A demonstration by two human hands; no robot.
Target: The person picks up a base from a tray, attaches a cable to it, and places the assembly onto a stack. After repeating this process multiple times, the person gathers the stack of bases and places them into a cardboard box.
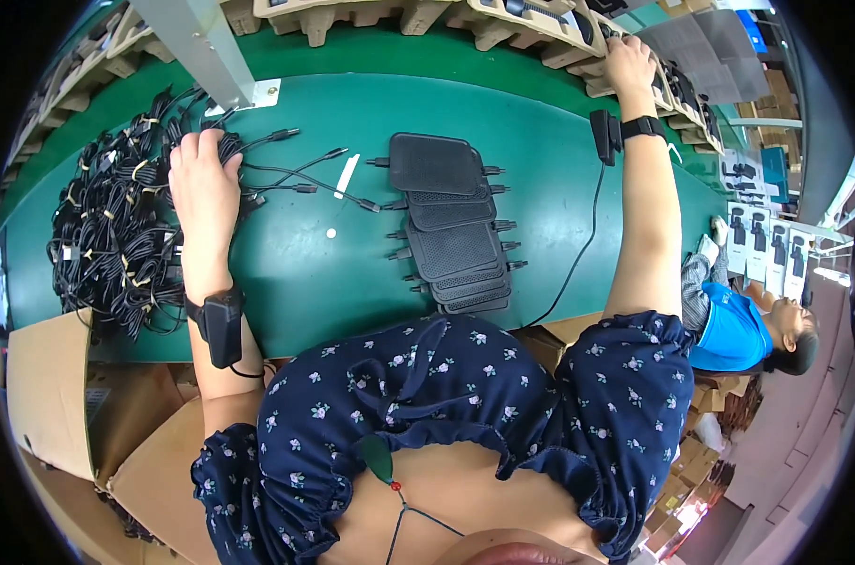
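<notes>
My left hand (204, 184) is on the right side of a big heap of black cables (117, 217), its fingers curled round one tied bundle. Several connector ends from that bundle stick out to the right over the green table. My right arm is stretched to the far right. There my right hand (631, 66) is bent down into a moulded pulp tray (583, 68) of black parts; what its fingers hold is hidden. Between my arms a stack of flat black mesh-faced pads (454, 250) lies fanned out, with short plugs at the sides.
A metal post (201, 52) is bolted to the green table (333, 273) at the back left. More pulp trays line the far edge. Open cardboard boxes (51, 395) stand below left. A person in a blue shirt (729, 330) sits at the right. Black wristbands, one with a cord, circle my wrists.
</notes>
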